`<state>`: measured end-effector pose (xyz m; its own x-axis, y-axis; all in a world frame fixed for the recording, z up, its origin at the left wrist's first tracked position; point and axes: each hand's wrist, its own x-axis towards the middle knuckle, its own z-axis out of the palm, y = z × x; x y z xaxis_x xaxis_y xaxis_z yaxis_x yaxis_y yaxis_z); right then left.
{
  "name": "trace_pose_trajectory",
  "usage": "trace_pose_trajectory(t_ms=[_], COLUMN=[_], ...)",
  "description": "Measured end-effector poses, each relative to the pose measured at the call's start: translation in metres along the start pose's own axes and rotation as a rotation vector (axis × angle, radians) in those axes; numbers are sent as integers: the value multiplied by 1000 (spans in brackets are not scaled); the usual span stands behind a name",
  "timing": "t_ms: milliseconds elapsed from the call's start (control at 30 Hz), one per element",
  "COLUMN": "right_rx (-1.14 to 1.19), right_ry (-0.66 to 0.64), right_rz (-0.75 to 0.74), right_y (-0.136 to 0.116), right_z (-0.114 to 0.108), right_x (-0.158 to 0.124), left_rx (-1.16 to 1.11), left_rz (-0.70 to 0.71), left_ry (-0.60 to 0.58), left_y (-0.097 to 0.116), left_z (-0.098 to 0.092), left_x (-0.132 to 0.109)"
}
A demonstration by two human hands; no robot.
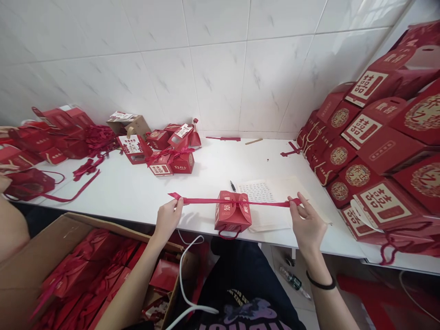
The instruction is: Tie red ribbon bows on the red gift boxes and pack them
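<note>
A small red gift box (pixel 227 219) with gold lettering stands near the front edge of the white table. Its curved top flaps are closed, and a rope handle hangs at its front. Across the top a dark red ribbon (pixel 202 200) is stretched taut to both sides, crossing at the middle of the flaps. My left hand (pixel 168 218) pinches one end of the ribbon, with a short tail sticking out past the fingers. The other end is pinched between the fingers of my right hand (pixel 305 222), which has a black band at the wrist.
Stacked red boxes (pixel 374 151) rise at the right. Several finished boxes (pixel 172 162) and a pile of ribbons (pixel 99 137) stand left of centre. Handwritten paper (pixel 256 191) and a pen (pixel 233 186) lie behind the box. A carton (pixel 20 279) of red boxes sits below; another person's arm (pixel 12 224) is far left.
</note>
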<state>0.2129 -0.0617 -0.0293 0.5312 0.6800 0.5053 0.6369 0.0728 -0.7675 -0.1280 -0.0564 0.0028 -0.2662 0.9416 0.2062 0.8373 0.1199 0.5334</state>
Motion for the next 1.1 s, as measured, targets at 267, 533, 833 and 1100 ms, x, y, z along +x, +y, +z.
trace_pose_trajectory(t_ms=[267,533,833,1100], right_rx=[-31,76,507,864], right_ry=[-75,-110,-172,-735], right_rz=[-36,62,-7,-133], right_y=[15,15,-78,-163], right_z=[5,12,14,39], right_x=[-13,-11,55,63], left_rx=[124,115,-654,-796], left_rz=[-20,-68,101,530], left_ry=[-83,-78,87,-13], left_y=[-14,-24,42,145], left_z=[3,-2,-27,-46], left_x=[2,-5,32,47])
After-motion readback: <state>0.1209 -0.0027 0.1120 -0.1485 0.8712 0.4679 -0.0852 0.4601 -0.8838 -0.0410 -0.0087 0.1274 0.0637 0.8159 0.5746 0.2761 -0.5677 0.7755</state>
